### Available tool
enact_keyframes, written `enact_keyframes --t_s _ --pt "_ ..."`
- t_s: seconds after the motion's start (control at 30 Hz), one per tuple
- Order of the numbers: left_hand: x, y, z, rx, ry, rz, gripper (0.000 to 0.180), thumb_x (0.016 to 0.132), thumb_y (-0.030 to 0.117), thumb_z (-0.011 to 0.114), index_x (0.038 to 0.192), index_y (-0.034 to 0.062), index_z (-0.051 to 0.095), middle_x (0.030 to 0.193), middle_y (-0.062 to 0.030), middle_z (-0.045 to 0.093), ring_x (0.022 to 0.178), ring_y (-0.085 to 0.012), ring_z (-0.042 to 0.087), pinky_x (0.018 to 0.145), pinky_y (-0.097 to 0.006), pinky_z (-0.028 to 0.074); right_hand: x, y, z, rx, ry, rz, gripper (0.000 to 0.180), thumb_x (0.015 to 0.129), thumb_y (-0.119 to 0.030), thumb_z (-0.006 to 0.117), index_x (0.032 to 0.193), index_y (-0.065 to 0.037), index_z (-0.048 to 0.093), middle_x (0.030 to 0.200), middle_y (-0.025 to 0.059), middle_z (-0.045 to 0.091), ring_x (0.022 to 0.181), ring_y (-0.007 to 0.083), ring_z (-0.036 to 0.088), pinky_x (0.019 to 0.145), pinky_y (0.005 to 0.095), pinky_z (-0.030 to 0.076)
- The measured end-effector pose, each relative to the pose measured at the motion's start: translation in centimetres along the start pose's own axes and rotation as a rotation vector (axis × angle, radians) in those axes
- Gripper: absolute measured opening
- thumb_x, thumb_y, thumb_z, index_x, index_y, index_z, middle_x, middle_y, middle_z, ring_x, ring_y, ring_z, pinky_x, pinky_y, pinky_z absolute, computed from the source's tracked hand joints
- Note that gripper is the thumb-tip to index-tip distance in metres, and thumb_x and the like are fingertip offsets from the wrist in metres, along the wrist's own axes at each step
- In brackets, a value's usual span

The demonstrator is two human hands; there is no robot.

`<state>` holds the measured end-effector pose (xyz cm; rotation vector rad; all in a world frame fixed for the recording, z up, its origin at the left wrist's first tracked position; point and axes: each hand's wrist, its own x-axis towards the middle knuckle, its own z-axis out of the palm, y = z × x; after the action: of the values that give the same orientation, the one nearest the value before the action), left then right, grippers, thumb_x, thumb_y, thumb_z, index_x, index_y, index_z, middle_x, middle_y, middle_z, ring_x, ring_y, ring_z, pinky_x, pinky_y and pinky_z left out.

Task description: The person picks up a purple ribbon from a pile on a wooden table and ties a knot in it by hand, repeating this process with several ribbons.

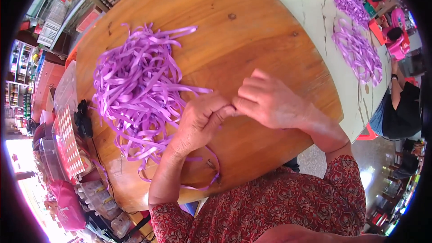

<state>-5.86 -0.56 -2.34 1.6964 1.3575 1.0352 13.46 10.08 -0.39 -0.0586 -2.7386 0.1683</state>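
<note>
A large tangled heap of narrow purple ribbon [135,81] lies on the wooden tabletop [252,31], left of both hands. My left hand [202,119] is closed in a pinch just right of the heap, and a sliver of purple ribbon shows below its thumb. Against its fingertips, my right hand [267,101] is closed too, with the fingers curled; what it grips is hidden. One ribbon strand reaches from the heap to behind my left knuckles. Another strand [218,159] loops below my left wrist toward the table's near edge.
On a white marbled table [310,0] at the right lie more purple ribbon bundles [357,54]. Beyond it are a pink item [398,36] and a person in black [402,108]. A black device with a cable [83,119] and clear plastic containers [96,195] line the left edge.
</note>
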Motion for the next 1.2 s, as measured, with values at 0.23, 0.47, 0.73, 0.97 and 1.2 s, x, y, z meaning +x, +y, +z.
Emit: enact_keyframes --t_s 0.23,0.47,0.73,0.97,1.2 --pt "-0.1 0.9 1.3 -0.113 0.075 0.018 0.005 0.090 0.005 0.063 0.086 0.0025 0.064 0.074 -0.0091 0.061 0.066 -0.0235 0.060 0.060 -0.032 0.047 0.1 0.3 -0.7 -0.031 0.015 -0.077 0.018 0.082 -0.021 0.061 0.073 -0.009 0.052 0.070 0.0022 0.043 0.068 0.0175 0.047 0.066 0.0320 0.037" --pt "-0.3 0.5 1.5 -0.195 0.096 0.036 0.007 0.091 0.005 0.061 0.086 0.0018 0.064 0.073 -0.0084 0.061 0.066 -0.0205 0.059 0.061 -0.031 0.046 0.2 1.1 -1.7 0.032 -0.036 -0.121 0.020 0.087 -0.023 0.061 0.074 -0.010 0.052 0.070 0.0021 0.044 0.067 0.0179 0.047 0.065 0.0320 0.037" --pt "-0.2 0.1 2.4 -0.103 0.172 0.218 0.005 0.089 0.005 0.065 0.085 0.0019 0.064 0.069 -0.0094 0.057 0.059 -0.0242 0.055 0.055 -0.033 0.043 -0.1 1.7 -0.8 0.507 -0.052 0.003 0.021 0.090 -0.025 0.064 0.082 -0.006 0.059 0.072 0.0060 0.051 0.070 0.0220 0.055 0.065 0.0357 0.042" --pt "-0.4 0.5 1.3 0.197 0.184 0.343 0.010 0.077 0.007 0.074 0.082 0.0048 0.065 0.063 -0.0072 0.049 0.052 -0.0245 0.052 0.044 -0.034 0.038 -0.3 1.0 0.2 1.041 -0.202 0.310 0.033 0.098 -0.030 0.055 0.086 0.000 0.063 0.077 0.0106 0.062 0.072 0.0221 0.061 0.068 0.0331 0.046" --pt "-0.4 0.9 1.7 0.401 0.293 0.518 0.020 0.065 0.007 0.079 0.077 0.0056 0.063 0.064 -0.0026 0.042 0.046 -0.0193 0.049 0.038 -0.033 0.037 -0.5 -0.8 0.7 1.244 -0.130 0.475 0.036 0.100 -0.031 0.051 0.083 -0.001 0.061 0.076 0.0071 0.061 0.074 0.0180 0.059 0.067 0.0311 0.044"
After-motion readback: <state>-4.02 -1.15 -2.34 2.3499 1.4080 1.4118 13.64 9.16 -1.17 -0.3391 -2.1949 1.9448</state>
